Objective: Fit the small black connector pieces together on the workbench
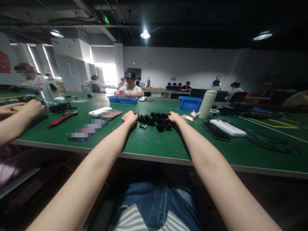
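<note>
Both my arms reach straight out over the green table (149, 144). A pile of small black parts (156, 121) lies between my hands. My left hand (130, 117) rests at the pile's left end with fingers curled against it. My right hand (174, 117) sits at the pile's right end, fingers bent over the parts. Whether either hand actually grips a part is hidden by the knuckles.
A blue bin (190, 103) and a pale tumbler (207, 104) stand behind the pile. A black phone (216, 131) and a white power bank (227, 128) lie right. A white device (99, 112) and red-handled tool (61, 120) lie left. A neighbour's hands (22, 109) rest far left; other people sit beyond.
</note>
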### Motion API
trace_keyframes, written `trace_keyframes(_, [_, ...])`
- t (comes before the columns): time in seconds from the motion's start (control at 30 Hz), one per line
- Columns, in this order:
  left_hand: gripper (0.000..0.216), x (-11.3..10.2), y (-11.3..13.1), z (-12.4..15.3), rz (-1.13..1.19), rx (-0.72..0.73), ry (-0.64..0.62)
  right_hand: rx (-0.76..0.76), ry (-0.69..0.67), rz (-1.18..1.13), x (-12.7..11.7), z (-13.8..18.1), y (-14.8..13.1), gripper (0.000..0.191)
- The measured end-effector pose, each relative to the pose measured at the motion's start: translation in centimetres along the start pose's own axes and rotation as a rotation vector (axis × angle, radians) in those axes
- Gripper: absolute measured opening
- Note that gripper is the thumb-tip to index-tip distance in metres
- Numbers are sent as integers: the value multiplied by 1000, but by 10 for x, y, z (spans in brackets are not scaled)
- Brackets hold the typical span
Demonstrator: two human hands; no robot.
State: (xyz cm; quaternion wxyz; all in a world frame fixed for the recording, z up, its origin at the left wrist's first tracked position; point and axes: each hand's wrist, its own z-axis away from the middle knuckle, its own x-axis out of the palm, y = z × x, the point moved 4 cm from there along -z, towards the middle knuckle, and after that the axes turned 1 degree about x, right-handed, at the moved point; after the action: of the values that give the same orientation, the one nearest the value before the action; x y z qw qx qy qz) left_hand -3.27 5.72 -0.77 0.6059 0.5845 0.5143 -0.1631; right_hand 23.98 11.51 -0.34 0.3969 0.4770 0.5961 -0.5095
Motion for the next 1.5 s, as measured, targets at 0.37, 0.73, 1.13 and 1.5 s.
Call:
trace_keyframes(0.37, [36,5,1,-4,11,27,-3,60,92,-14,-19,22,4,35])
trace_keyframes(0.73, [31,11,9,-5,40,107,-67,-2,50,-45,-17,23,1,51])
trace_keyframes(1.13, [36,-3,28,7,90,217,106,13,388,-355,-28,20,2,36])
trace_keyframes(1.5, [56,7,72,31,573,689,-239,-375,32,-1123,-24,41,-49,33])
